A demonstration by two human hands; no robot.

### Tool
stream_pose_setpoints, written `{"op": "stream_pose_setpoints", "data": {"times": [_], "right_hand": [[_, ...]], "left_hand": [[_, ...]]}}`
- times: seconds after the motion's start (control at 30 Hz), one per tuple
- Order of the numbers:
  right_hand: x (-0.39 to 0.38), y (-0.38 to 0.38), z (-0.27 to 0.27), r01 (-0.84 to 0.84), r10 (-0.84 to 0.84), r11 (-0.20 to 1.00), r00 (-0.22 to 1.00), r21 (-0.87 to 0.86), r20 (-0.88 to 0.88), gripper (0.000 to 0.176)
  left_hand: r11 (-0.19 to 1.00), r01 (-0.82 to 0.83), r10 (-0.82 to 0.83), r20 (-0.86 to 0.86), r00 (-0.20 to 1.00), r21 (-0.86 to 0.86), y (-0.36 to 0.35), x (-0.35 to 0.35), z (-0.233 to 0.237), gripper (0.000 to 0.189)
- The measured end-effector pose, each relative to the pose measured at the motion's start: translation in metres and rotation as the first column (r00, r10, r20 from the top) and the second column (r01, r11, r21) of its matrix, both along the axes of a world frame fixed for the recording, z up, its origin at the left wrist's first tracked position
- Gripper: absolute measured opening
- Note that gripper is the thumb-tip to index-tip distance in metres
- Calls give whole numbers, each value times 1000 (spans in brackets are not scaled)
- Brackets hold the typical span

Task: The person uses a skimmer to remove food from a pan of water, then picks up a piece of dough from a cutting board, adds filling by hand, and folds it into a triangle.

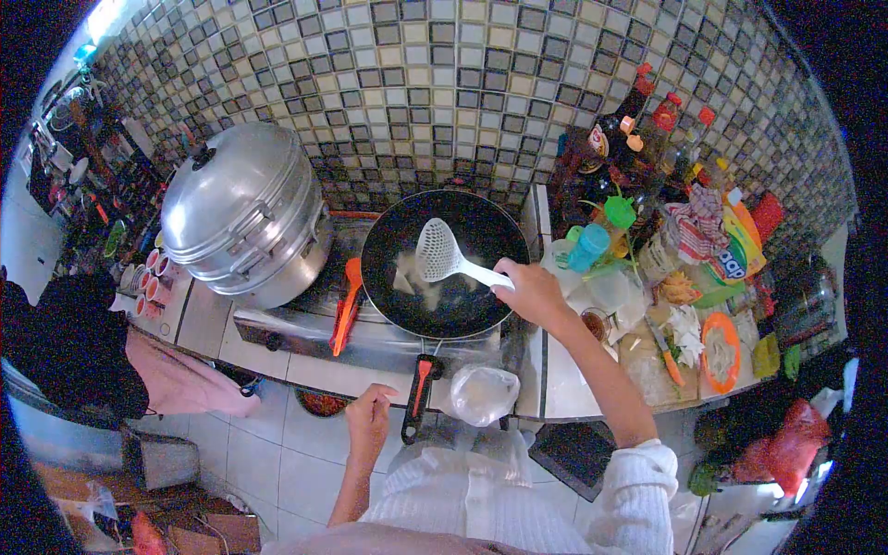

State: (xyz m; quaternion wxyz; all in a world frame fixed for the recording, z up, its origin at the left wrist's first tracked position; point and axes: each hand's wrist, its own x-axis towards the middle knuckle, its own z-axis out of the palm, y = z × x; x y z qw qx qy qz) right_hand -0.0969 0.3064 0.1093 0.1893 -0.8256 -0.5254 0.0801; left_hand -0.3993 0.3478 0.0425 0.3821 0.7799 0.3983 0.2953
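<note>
My right hand (536,298) is closed around the handle of a white perforated skimmer (438,252). The skimmer's head hangs over the black frying pan (388,301) on the stove. Pale pieces of food (407,276) lie in the pan, partly hidden by the skimmer. The pan's black and red handle (420,396) points toward me. My left hand (370,414) hovers in front of the counter, left of that handle, its fingers curled with nothing visible in them. An orange spatula (347,305) rests on the stove (282,338) left of the pan.
A large metal steamer pot (245,217) stands left of the pan. A plastic-wrapped bowl (484,394) sits at the counter's front edge. On the right are bottles (661,120), an orange plate (720,351) and an orange-handled knife (666,356). Pink cloth (185,377) hangs at left.
</note>
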Motion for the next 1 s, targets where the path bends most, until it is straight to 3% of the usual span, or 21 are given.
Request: {"op": "stream_pose_setpoints", "data": {"times": [0.5, 0.67, 0.87, 1.0], "right_hand": [[-10, 6, -4, -57, 58, 998, 998, 29, -38, 26], [-12, 7, -6, -64, 64, 998, 998, 1, -24, 26], [-18, 8, -7, -54, 75, 985, 989, -164, 129, 29], [-16, 3, -11, -21, 42, 991, 987, -135, 158, 24]], "left_hand": [[999, -2, 2, 14, 1000, -37, 0, -6, -7, 19], [999, 13, -16, 59, 998, 48, 1, -4, -7, 16], [999, -7, 3, -72, 997, -52, 0, -2, 1, 14], [997, 11, -15, -45, 999, -74, -1, 0, 4, 13]]}}
